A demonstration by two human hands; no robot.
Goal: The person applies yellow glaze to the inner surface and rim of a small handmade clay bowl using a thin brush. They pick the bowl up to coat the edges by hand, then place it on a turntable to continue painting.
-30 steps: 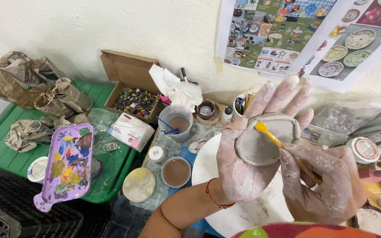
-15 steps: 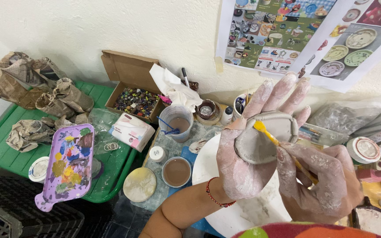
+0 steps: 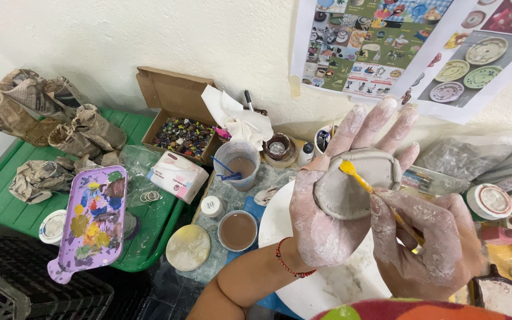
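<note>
On left palm (image 3: 333, 219): clay dish (image 3: 354, 189); right grip (image 3: 425, 243) pinching brush (image 3: 374, 192).

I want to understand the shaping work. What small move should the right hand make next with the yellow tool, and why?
Probably a short stroke of the yellow tool along the rim of the clay dish. The left hand cradles the dish on its open palm, and the right hand holds the tool's tip at the upper left rim.
</note>
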